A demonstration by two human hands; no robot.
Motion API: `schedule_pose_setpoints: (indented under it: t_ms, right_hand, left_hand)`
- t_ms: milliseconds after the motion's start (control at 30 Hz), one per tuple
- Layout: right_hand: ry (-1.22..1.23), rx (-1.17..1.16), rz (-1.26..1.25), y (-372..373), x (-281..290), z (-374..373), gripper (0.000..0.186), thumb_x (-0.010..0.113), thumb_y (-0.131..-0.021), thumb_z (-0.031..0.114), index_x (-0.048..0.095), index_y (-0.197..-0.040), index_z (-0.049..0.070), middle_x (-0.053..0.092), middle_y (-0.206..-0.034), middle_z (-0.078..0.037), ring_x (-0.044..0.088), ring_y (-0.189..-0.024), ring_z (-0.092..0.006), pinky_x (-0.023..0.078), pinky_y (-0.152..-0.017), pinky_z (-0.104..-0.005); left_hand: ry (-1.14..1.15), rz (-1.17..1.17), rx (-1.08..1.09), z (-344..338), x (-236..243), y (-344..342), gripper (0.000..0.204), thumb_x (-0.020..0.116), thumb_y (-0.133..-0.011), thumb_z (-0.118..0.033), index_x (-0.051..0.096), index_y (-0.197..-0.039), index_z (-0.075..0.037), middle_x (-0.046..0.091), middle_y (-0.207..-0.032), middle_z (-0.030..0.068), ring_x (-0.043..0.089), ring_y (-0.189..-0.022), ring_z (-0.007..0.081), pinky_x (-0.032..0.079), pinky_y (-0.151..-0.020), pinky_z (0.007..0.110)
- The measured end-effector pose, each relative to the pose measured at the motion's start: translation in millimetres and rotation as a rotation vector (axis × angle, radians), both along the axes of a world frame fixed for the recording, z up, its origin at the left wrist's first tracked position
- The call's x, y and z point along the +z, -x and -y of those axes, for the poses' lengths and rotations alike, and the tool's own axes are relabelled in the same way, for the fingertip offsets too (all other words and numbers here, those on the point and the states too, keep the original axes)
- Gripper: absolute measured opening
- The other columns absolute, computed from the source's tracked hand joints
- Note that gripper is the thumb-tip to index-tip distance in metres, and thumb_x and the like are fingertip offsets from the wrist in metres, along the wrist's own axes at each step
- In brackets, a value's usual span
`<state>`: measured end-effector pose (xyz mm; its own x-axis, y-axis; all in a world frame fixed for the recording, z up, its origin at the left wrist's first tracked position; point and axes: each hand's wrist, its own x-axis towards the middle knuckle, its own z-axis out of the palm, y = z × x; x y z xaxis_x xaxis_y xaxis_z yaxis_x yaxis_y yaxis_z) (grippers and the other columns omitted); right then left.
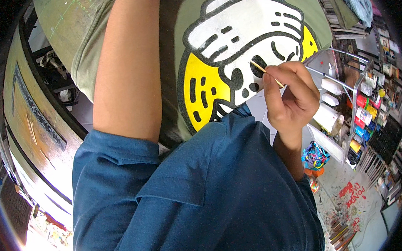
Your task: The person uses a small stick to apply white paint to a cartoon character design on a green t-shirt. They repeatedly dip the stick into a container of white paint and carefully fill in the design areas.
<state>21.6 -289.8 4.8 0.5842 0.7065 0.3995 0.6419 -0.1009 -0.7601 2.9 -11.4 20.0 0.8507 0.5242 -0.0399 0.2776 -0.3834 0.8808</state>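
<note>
My right hand (290, 94) is raised in front of a green shirt (241, 46) printed with a white, black and yellow figure. Its fingers pinch a thin wooden stick (258, 67), perhaps a brush handle, whose tip is hidden behind the fingers. A bare arm (124, 62) runs down the left side of the view and ends behind blue shorts (206, 194) that fill the lower middle. My left hand does not show.
A rack of small paint bottles (366, 111) and white bottles (332, 87) stands at the right, with a multicoloured bundle (315, 155) below them. A paint-spattered surface (364, 211) lies lower right. A wooden tabletop (33, 116) and a green cutting mat (66, 9) curve along the left.
</note>
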Motion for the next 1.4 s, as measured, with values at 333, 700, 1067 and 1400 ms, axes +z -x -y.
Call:
schedule_pose_setpoints:
  t_ms: [333,700,1067,1400]
  right_hand:
    - [0.031,0.007,0.047,1.9,-6.8,1.3,0.021,0.073,-0.07,-0.007,0.075,-0.089,0.003,0.067,-0.076,-0.006,0.06,-0.064,-0.0166,0.043,-0.061,-0.027]
    - [0.0,-0.002,0.11,3.3,-12.1,0.5,0.021,0.074,-0.068,-0.005,0.074,-0.086,0.004,0.066,-0.074,-0.006,0.06,-0.064,-0.0186,0.044,-0.062,-0.0285]
    - [-0.028,-0.003,0.143,3.7,-13.9,0.2,0.021,0.075,-0.066,-0.004,0.074,-0.086,0.004,0.065,-0.074,-0.006,0.061,-0.065,-0.0194,0.044,-0.064,-0.0298]
    - [0.005,0.014,0.145,3.0,-11.8,-0.3,0.022,0.074,-0.067,-0.005,0.074,-0.087,0.004,0.065,-0.073,-0.006,0.062,-0.064,-0.0187,0.043,-0.064,-0.0295]
  left_hand:
    - [0.046,0.021,0.007,-0.6,-5.3,-1.2,0.011,0.081,-0.08,0.0,0.071,-0.086,-0.001,0.072,-0.081,0.0047,0.068,-0.075,0.0131,0.054,-0.07,0.026]
    - [0.048,-0.012,0.02,1.9,-1.0,-0.6,0.012,0.081,-0.08,-0.002,0.071,-0.087,-0.003,0.071,-0.081,0.0045,0.068,-0.076,0.0136,0.054,-0.072,0.026]
    - [0.071,-0.017,0.047,8.2,5.1,0.9,0.012,0.081,-0.081,-0.002,0.071,-0.088,-0.002,0.072,-0.082,0.0058,0.069,-0.076,0.0145,0.054,-0.072,0.027]
    - [0.084,-0.013,0.039,6.8,4.0,-0.1,0.011,0.08,-0.081,-0.002,0.071,-0.088,-0.003,0.072,-0.082,0.0055,0.068,-0.076,0.0139,0.054,-0.072,0.026]
